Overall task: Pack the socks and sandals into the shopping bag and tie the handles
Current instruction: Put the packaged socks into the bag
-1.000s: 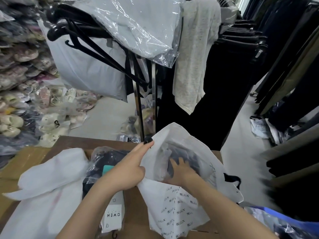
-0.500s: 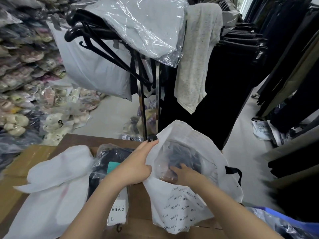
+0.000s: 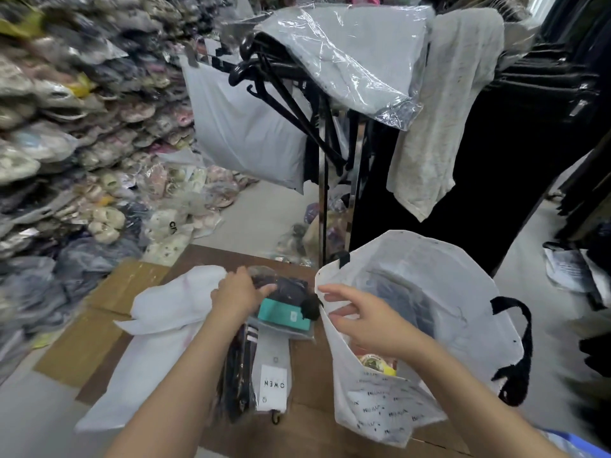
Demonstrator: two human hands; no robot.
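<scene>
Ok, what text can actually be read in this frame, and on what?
"OWEN", upside down, on the white card of the sock pack.
Small repeated black print on the white shopping bag: too blurred to read.
Mark on the teal label: too small to read.

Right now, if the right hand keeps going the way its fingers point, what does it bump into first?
Probably the near rim of the white shopping bag: the right hand points up-left at it, with the dark sock pack just beyond. Depth is hard to judge.
</scene>
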